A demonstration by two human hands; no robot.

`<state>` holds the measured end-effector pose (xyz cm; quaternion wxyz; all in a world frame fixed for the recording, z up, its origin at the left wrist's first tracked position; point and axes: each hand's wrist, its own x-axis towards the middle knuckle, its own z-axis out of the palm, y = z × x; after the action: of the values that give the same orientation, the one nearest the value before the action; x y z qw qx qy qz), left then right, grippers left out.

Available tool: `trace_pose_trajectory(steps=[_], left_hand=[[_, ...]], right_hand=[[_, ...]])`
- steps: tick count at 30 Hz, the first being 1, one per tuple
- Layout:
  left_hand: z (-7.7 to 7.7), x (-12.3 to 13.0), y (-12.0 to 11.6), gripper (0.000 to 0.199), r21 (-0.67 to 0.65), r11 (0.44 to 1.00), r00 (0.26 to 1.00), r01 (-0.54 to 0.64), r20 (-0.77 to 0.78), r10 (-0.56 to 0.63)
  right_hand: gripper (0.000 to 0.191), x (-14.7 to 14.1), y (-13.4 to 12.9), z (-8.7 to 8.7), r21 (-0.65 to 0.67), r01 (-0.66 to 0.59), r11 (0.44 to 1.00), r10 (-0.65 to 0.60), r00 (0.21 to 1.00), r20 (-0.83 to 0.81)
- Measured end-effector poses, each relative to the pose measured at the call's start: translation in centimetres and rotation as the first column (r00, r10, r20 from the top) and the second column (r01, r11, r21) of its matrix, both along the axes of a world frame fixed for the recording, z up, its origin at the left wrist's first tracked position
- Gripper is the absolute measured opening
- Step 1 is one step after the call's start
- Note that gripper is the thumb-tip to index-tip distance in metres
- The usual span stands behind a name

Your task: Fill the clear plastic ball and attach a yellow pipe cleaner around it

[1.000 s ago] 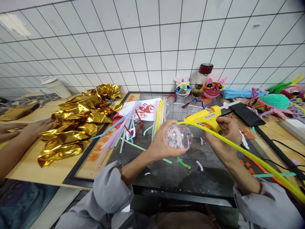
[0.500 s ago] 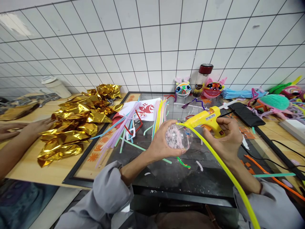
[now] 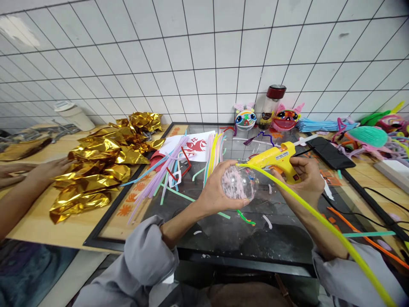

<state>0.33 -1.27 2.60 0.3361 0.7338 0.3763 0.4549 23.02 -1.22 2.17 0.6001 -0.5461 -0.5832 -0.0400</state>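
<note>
My left hand (image 3: 217, 189) is wrapped round a clear ball (image 3: 241, 183) with pale pink fuzzy material on its left part. In my right hand (image 3: 303, 179) is a yellow glue gun (image 3: 275, 157), held by its handle, its nozzle end close to the top of the ball. A white glue stick (image 3: 305, 140) sticks out of the gun's back. One end of a long yellow pipe cleaner (image 3: 306, 209) lies at the ball's top near my left fingertips; the strip runs over my right forearm to the lower right.
Gold foil (image 3: 96, 162) and another person's hands (image 3: 47, 172) lie at the left. Pipe cleaners (image 3: 153, 183) spread over the dark board. Behind are decorated balls (image 3: 245, 118) and a bottle (image 3: 269, 108); a phone (image 3: 332, 152) lies at the right.
The loose lower part of the yellow pipe cleaner has swung to the right, across my right forearm. Both hands keep nearly the same place and grip.
</note>
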Motion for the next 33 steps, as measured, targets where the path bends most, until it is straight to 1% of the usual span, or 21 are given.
trace_pose_trajectory(steps=[3,7,12,18,27,33], left_hand=[[0.12,-0.03,-0.03,0.083,0.0,1.0,1.0,-0.006,-0.023,0.006],[0.06,-0.03,0.06,0.084,0.008,1.0,1.0,-0.004,-0.014,0.004],[-0.11,0.04,0.14,0.084,-0.019,1.0,1.0,0.013,0.009,-0.013],[-0.14,0.02,0.07,0.084,-0.015,1.0,1.0,0.016,0.011,-0.016],[-0.01,0.0,0.04,0.084,-0.004,1.0,1.0,0.009,-0.012,-0.009],[-0.07,-0.04,0.05,0.084,-0.006,1.0,1.0,0.015,0.014,-0.015]], right_hand=[[0.03,0.0,-0.2,0.18,-0.007,-0.023,1.0,0.023,1.0,0.015],[0.027,-0.22,-0.43,0.41,0.003,-0.048,0.999,0.048,0.999,0.018],[0.032,-0.14,-0.28,0.1,0.006,-0.063,0.998,0.063,0.998,0.004],[0.034,-0.08,-0.01,-0.05,0.001,-0.022,1.0,0.022,1.0,-0.02],[0.026,-0.04,-0.43,0.3,-0.014,-0.046,0.999,0.047,0.999,0.024],[0.032,0.06,0.1,-0.13,0.04,-0.012,0.999,0.012,1.0,-0.008]])
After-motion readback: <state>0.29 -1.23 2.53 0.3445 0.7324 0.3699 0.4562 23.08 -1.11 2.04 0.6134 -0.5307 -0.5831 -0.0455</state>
